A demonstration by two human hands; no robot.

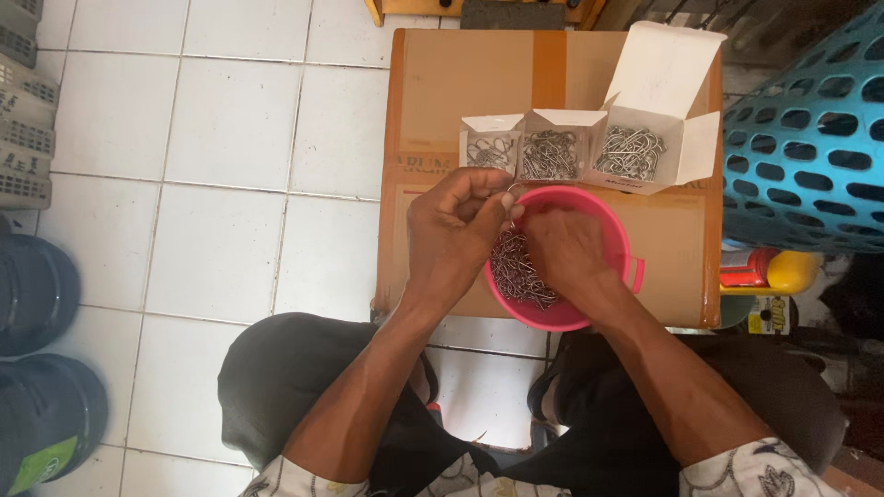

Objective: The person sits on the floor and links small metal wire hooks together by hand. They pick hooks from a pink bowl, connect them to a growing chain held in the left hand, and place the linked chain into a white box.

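A pink bowl (615, 232) full of small metal hooks (516, 267) sits on a brown cardboard box (460, 83). My left hand (453, 230) hovers over the bowl's left rim, its fingers pinched on a metal hook near the rim's top. My right hand (566, 248) reaches down into the bowl among the hooks; I cannot see whether it grips any. Behind the bowl stand three small open white boxes (550, 147) holding more metal hooks, the rightmost one (645, 138) the largest with its lid up.
A blue perforated plastic basket (810, 147) stands at the right, with a red and yellow bottle (769, 269) below it. White floor tiles (221, 184) lie to the left, dark round containers (37, 368) at the far left edge. My knees in dark trousers sit below the box.
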